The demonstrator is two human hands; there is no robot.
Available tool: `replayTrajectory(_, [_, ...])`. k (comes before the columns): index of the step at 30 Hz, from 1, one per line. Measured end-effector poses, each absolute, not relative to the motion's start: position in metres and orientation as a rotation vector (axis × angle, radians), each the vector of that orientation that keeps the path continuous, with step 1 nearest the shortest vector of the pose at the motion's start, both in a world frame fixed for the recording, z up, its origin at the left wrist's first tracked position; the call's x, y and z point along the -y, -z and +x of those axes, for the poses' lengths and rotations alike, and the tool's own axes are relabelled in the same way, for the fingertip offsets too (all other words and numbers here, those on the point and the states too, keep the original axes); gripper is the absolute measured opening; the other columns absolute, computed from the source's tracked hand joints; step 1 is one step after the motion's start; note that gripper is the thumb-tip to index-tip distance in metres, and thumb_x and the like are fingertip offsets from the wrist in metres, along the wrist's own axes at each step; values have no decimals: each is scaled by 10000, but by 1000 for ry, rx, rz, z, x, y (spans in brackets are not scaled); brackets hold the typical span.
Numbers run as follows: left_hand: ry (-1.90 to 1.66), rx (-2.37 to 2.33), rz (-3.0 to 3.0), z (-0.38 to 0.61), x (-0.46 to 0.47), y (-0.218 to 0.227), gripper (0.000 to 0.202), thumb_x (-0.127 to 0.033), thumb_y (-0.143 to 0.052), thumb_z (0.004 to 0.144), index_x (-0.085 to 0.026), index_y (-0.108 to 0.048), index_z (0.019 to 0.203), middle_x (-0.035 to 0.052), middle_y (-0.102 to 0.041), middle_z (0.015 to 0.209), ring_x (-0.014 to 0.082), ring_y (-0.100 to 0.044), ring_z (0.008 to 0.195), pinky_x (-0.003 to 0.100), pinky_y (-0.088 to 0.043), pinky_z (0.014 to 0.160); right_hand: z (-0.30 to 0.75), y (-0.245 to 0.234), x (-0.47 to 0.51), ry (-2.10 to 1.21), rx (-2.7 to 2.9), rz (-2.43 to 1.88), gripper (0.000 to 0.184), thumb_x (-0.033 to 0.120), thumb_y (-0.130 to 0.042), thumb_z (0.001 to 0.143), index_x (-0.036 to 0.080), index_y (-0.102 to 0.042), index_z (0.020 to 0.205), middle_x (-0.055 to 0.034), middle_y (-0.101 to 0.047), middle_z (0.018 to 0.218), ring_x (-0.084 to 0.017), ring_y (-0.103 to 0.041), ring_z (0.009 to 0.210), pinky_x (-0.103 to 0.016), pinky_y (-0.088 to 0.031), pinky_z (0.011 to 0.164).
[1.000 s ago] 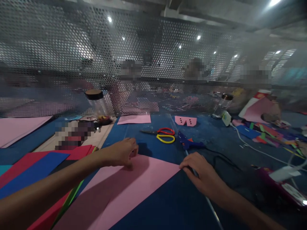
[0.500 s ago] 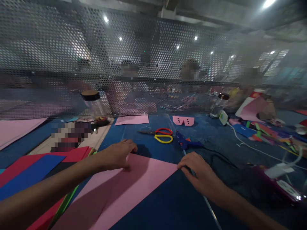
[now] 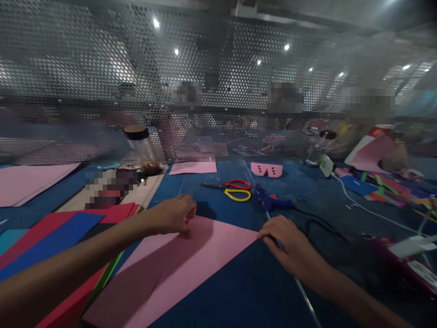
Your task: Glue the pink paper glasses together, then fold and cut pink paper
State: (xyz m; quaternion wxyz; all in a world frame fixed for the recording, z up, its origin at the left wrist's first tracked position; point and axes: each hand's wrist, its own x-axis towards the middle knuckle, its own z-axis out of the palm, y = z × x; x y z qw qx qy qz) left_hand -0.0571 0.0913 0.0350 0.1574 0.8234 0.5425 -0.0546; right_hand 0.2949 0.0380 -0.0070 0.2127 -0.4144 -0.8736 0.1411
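A large pink paper sheet (image 3: 191, 259), folded to a point, lies on the blue table (image 3: 239, 296) in front of me. My left hand (image 3: 172, 216) rests on the sheet's far edge with fingers curled down, pressing the paper. My right hand (image 3: 290, 246) lies flat beside the sheet's right tip, fingertips touching the point, fingers stretched out. A thin metal ruler (image 3: 300, 291) runs under my right hand toward me.
Red-and-yellow scissors (image 3: 235, 189) and a blue glue gun (image 3: 269, 200) lie beyond the sheet. Stacked red and blue sheets (image 3: 51, 232) sit at left. Two jars (image 3: 141, 148) stand by the perforated metal screen (image 3: 218, 91). Paper scraps (image 3: 385, 187) and cables lie at right. People sit behind the screen.
Both hands stay on the pink sheet in nearly the same places. The view has shifted slightly; nothing was picked up or let go.
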Motion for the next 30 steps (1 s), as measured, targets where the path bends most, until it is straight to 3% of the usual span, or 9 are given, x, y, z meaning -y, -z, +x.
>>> replayTrajectory(3, [155,-1575,2359,-56,-90,-36,511,-447,-758,634,-229,-598,1068,85,-655,1134,306,-625,1023,354,-469,785,297,10,-39,-388,2439,-1137,210,100,-492,978,253,-625,1033,-44,-661,1049,-238,-573,995,-436,-428,877])
replayTrajectory(20, [111,-1591,2349,-60,-84,-37,366,-440,-765,644,-223,-629,906,66,-628,1048,288,-610,963,335,-441,733,298,14,-41,-373,2450,-1101,215,109,-489,975,268,-623,1032,-40,-665,1036,-244,-584,987,-425,-444,860])
replayTrajectory(30, [70,-1579,2337,-61,-84,-35,474,-423,-787,611,-219,-616,1003,74,-652,1074,301,-593,1007,349,-445,770,298,16,-40,-382,2460,-1089,216,109,-480,979,265,-618,1034,-39,-660,1040,-244,-577,993,-435,-431,877])
